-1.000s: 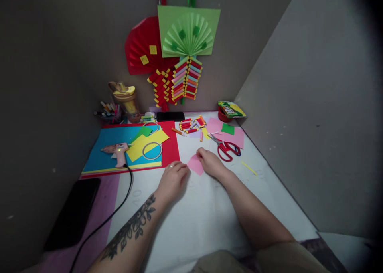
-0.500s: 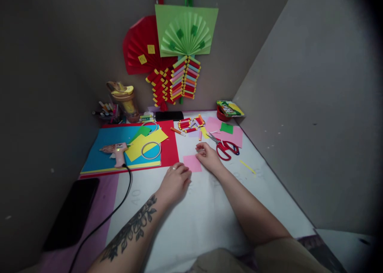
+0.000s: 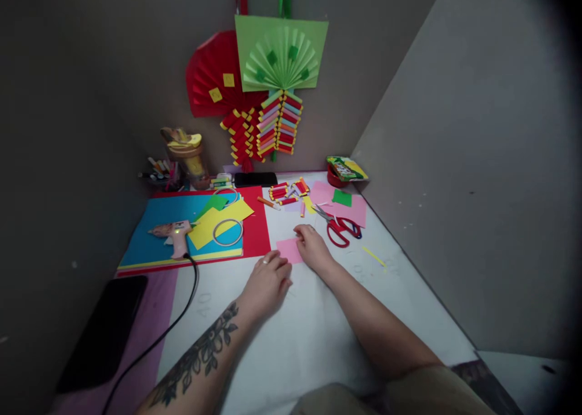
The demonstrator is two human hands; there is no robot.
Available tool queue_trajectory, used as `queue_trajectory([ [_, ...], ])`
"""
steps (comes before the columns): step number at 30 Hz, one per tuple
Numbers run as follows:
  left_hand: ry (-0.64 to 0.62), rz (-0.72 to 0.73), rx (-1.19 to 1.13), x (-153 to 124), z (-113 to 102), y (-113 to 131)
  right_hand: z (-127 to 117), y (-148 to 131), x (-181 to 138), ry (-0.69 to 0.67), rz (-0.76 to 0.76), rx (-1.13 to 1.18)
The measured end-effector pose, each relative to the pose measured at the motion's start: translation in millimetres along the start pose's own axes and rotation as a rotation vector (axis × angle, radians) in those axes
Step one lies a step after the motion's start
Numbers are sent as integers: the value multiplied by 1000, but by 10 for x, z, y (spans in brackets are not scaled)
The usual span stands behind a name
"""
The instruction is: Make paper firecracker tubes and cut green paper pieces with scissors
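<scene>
A small pink paper square (image 3: 288, 249) lies flat on the white table sheet (image 3: 309, 336). My right hand (image 3: 313, 247) rests on its right edge, fingers curled at the far right corner. My left hand (image 3: 268, 280) lies palm down just below the square's near left corner, fingers loosely bent, fingertips at the paper's edge. Neither hand lifts the paper.
Red-handled scissors (image 3: 340, 228) lie right of my right hand. A pink glue gun (image 3: 175, 233) with a black cord sits on coloured card sheets (image 3: 182, 221) at left, with a tape ring (image 3: 227, 232). Rolled paper firecrackers (image 3: 287, 192), pink sheets (image 3: 350, 210) and a phone (image 3: 102, 333) lie around.
The pink square, tilted and partly raised a second ago, now lies flat. My right hand moved up to its far right corner; my left hand stayed near the lower left corner.
</scene>
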State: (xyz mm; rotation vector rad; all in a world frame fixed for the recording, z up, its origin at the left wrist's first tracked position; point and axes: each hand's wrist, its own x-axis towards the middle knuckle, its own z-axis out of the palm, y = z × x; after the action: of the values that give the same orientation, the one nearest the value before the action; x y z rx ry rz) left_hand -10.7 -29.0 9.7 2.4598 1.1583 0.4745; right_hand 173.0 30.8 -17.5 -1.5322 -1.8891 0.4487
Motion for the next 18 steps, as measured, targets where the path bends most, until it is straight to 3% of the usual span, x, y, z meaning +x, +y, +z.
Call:
queue_trajectory([
  [2, -7, -5, 3, -2, 1, 1, -28, -61, -42, -28, -74, -57],
  [5, -15, -11, 9, -8, 7, 0, -102, -115, -83, -195, -195, -95],
  [7, -18, -15, 10, -11, 10, -3, -190, -69, -8, -253, -188, -62],
  [12, -22, -12, -5, -21, -11, -2, -446, 312, 697, 21, 149, -175],
  [15, -25, -16, -6, -33, -31, 5, -469, 497, 1178, -94, 370, -313],
  [18, -31, -18, -12, -50, -36, 9, -394, 568, 1453, -177, 459, -366],
])
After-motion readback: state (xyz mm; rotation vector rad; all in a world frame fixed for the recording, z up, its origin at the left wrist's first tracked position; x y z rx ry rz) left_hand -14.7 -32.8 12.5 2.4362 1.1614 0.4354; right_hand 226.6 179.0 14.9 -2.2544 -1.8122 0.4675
